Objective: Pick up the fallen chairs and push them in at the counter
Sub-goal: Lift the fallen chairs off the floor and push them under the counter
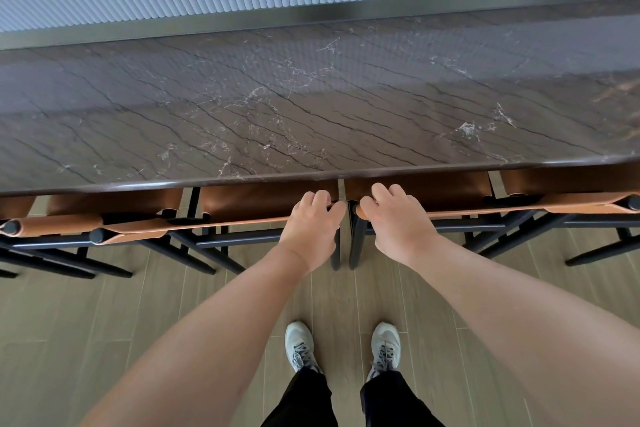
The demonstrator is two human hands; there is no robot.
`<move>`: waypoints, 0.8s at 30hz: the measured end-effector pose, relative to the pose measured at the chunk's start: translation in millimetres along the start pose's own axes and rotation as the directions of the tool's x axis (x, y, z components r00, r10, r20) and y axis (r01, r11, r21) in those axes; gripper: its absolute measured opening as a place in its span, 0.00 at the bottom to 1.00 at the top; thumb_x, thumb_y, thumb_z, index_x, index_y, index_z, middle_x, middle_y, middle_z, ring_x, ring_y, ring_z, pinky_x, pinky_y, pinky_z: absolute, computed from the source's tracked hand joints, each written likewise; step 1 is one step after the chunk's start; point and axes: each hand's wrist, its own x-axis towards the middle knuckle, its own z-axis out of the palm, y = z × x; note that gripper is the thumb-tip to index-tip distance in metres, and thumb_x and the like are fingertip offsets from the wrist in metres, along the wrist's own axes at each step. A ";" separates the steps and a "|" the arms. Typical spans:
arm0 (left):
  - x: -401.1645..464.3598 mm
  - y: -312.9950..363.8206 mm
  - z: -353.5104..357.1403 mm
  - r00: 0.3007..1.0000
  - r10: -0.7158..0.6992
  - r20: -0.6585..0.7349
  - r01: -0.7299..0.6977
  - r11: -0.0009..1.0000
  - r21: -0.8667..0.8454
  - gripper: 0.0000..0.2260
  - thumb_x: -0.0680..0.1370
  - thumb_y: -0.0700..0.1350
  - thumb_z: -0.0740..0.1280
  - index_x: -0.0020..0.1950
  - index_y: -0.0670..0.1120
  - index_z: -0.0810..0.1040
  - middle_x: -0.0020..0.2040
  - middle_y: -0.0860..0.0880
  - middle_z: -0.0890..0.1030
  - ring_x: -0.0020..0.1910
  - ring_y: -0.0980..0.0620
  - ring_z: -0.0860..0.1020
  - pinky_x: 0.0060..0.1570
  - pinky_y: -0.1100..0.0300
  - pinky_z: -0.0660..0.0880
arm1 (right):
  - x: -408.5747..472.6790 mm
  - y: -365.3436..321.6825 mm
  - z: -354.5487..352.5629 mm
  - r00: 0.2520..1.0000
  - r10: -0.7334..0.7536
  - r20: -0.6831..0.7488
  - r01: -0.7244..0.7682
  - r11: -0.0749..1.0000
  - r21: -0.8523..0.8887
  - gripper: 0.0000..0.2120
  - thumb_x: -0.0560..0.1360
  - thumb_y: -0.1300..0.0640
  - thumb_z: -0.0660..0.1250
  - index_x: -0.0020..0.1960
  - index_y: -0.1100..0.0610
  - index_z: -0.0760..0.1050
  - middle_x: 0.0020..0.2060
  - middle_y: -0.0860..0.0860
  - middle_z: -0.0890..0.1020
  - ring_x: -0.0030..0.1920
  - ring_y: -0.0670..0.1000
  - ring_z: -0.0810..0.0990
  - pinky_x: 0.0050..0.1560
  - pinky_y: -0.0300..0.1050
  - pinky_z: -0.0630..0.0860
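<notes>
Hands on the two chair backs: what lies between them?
Head view: only a narrow gap separates left hand and right hand, showing the chairs' black posts and floor.

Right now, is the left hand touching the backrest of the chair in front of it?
Touching. The head view shows the left hand with fingers curled over the top edge of the left chair's backrest.

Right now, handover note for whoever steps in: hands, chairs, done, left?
Left hand grips the backrest top of the left chair. Right hand grips the backrest of the right chair.
Both chairs stand upright, seats tucked under the counter; more chairs flank them, also upright.
Done: no fallen chair in view.
Left: release, check out-of-frame floor.
</notes>
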 end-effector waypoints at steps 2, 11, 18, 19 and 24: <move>1.2 1.3 -0.6 1.000 0.012 0.011 -0.012 1.000 0.022 0.16 0.73 0.36 0.66 0.60 0.43 0.72 0.57 0.43 0.70 0.52 0.44 0.68 0.49 0.54 0.69 | 0.1 0.6 -0.5 1.000 0.000 0.008 0.000 1.000 -0.005 0.18 0.66 0.63 0.75 0.55 0.59 0.75 0.48 0.57 0.75 0.42 0.55 0.72 0.37 0.46 0.74; -10.2 -9.7 -3.3 0.998 0.064 0.021 -0.065 0.995 0.079 0.14 0.76 0.38 0.66 0.62 0.44 0.73 0.56 0.42 0.72 0.51 0.43 0.70 0.46 0.53 0.69 | -0.1 2.7 -3.8 1.000 -0.021 0.022 0.022 0.999 -0.024 0.19 0.69 0.63 0.73 0.58 0.59 0.74 0.52 0.57 0.75 0.46 0.56 0.73 0.38 0.45 0.70; -15.4 -8.1 0.4 1.000 0.007 -0.008 -0.007 0.998 0.055 0.14 0.76 0.37 0.67 0.61 0.44 0.74 0.57 0.42 0.72 0.52 0.43 0.70 0.48 0.52 0.71 | 1.1 0.5 -4.8 1.000 -0.012 0.026 0.013 0.999 -0.031 0.20 0.70 0.61 0.73 0.60 0.58 0.73 0.54 0.57 0.75 0.49 0.55 0.75 0.42 0.46 0.76; -16.3 -7.6 1.0 1.000 -0.007 -0.012 0.007 0.999 0.049 0.14 0.76 0.37 0.67 0.61 0.45 0.74 0.57 0.43 0.72 0.53 0.43 0.70 0.48 0.53 0.71 | 1.1 0.1 -4.7 1.000 -0.010 0.027 0.011 0.999 -0.035 0.20 0.70 0.61 0.73 0.60 0.57 0.73 0.55 0.57 0.75 0.50 0.55 0.75 0.43 0.46 0.77; -23.9 -16.3 -10.3 0.998 -0.011 -0.057 0.011 1.000 -0.011 0.16 0.77 0.44 0.68 0.64 0.49 0.70 0.59 0.45 0.72 0.55 0.44 0.70 0.51 0.50 0.73 | 7.8 -10.4 -9.9 0.993 -0.116 -0.037 0.113 0.990 -0.079 0.14 0.72 0.55 0.69 0.56 0.57 0.74 0.51 0.55 0.77 0.50 0.56 0.76 0.48 0.50 0.74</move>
